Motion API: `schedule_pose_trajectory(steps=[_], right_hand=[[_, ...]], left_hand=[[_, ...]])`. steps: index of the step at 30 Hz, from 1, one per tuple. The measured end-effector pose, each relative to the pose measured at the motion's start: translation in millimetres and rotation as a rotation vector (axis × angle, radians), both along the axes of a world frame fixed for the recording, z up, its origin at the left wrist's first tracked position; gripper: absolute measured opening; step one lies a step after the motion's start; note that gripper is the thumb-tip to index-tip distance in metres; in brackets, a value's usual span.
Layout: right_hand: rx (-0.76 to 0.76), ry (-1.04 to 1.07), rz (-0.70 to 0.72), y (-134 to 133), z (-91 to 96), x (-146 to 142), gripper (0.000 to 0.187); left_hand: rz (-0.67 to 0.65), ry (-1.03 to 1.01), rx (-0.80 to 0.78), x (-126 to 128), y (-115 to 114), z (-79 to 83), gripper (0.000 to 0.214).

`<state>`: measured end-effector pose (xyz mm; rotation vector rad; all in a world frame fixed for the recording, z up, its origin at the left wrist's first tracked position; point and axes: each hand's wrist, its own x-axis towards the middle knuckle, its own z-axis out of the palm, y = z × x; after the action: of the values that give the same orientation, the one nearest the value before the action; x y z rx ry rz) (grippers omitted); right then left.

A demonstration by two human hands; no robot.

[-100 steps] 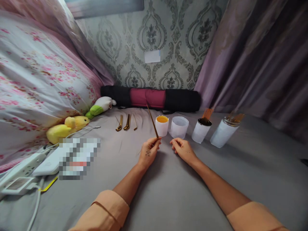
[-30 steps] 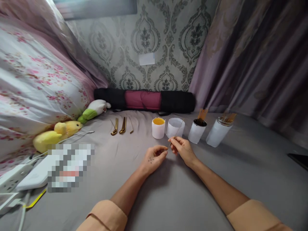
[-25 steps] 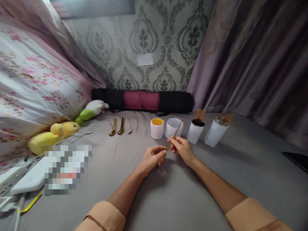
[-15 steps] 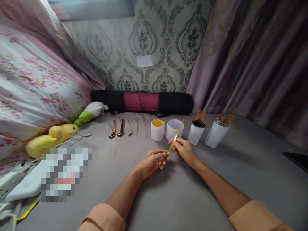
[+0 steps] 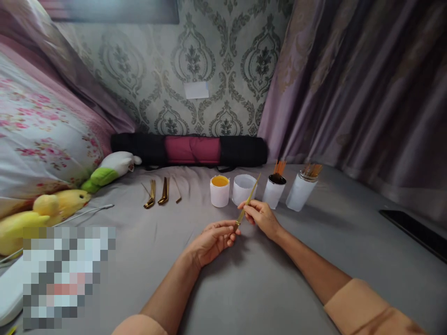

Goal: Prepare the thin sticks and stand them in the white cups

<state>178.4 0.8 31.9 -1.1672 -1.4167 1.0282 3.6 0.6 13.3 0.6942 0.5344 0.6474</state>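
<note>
A slim gold strip (image 5: 240, 216), pointed at the top, slants upward between my hands; I cannot make out its exact kind. Thumb and fingers of my left hand (image 5: 213, 241) pinch its lower end, which looks bent or banded. My right hand (image 5: 264, 219) grips it higher up, between thumb and fingertips. Just behind the strip's tip stands a wide white cup (image 5: 240, 191). Beside that is a white-wrapped cup (image 5: 220, 196) with a yellow-orange inside. Farther left on the grey sheet lie two bundles of bent gold strips (image 5: 152, 193) (image 5: 164, 191) and a single bent strip (image 5: 179, 193).
Two white-wrapped jars (image 5: 274, 194) (image 5: 299, 196) hold thin brown-orange sticks at the right. A black and maroon roll (image 5: 193, 150) lies along the wall. Plush toys (image 5: 66, 204) and a blurred-out item (image 5: 66, 274) are at left, a dark flat device (image 5: 412, 232) at right.
The whole view has swung to the right, so everything sits farther left in the picture. Both hands keep their hold on the gold strip, with little change in their pose.
</note>
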Motion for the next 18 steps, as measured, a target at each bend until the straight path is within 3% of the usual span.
schedule_pose_trajectory(steps=[18], right_hand=[[0.129,-0.018,-0.204,11,35.5,29,0.033]], left_hand=[[-0.009,0.023,-0.03,0,1,0.5,0.02]])
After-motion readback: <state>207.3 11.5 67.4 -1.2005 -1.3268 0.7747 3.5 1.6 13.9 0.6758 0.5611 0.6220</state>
